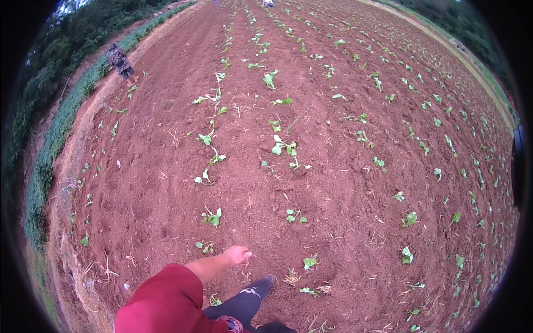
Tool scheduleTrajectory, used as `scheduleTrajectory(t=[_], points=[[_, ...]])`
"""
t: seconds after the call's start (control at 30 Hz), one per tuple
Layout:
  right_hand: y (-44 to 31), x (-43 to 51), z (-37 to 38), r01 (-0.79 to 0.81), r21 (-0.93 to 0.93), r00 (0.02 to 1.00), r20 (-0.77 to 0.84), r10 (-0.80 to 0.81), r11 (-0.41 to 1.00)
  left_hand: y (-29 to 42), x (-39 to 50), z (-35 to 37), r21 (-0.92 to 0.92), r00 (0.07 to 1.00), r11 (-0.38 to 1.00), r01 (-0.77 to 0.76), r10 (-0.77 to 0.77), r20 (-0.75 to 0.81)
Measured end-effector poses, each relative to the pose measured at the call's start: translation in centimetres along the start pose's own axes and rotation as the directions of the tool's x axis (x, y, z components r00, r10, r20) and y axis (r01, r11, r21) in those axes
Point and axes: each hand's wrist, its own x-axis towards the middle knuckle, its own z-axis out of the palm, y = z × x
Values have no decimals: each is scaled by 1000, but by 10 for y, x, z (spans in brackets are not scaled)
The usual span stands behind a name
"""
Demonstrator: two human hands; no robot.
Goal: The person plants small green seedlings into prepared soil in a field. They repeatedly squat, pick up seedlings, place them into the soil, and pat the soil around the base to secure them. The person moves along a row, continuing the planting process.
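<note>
My left hand (237, 254) reaches out of a red sleeve over the reddish-brown soil, its fingers curled together; whether something small sits in them cannot be made out. A leafy seedling (206, 247) lies just left of it, and another green seedling (212, 217) stands farther up the same row. To the right of the hand, a light green seedling (310, 262) grows beyond my dark trouser leg (250, 295). My right hand is out of view.
Rows of seedlings run up the field, several of them drooping. Dry straw (292, 278) lies near my leg. A person (120, 62) in patterned clothing bends at the upper left, beside a green planted strip (46, 170). Another person (268, 3) is far off at the top.
</note>
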Motion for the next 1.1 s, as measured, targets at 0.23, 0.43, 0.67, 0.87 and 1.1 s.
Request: scheduleTrajectory(t=[0.23,0.43,0.67,0.87,1.1], points=[[24,21,-41,3,175,1000,-11,-1,985,-20,-55,-28,-47,994,995,90,-93,-53],[59,41,-58,114,375,993,-28,-112,920,-42,-142,27,-76,972,993,95,-109,-208],[111,-39,-72,56,328,995,57,-79,943,-63,-282,133,-77,958,967,242,-251,-138],[203,-106,-69,-328,1,900,304,312,945,-90,-388,197,-27,948,951,309,-310,-69],[173,-89,-71,-232,-123,875,407,262,965,-107,-461,231,-333,817,801,497,-562,-131]])
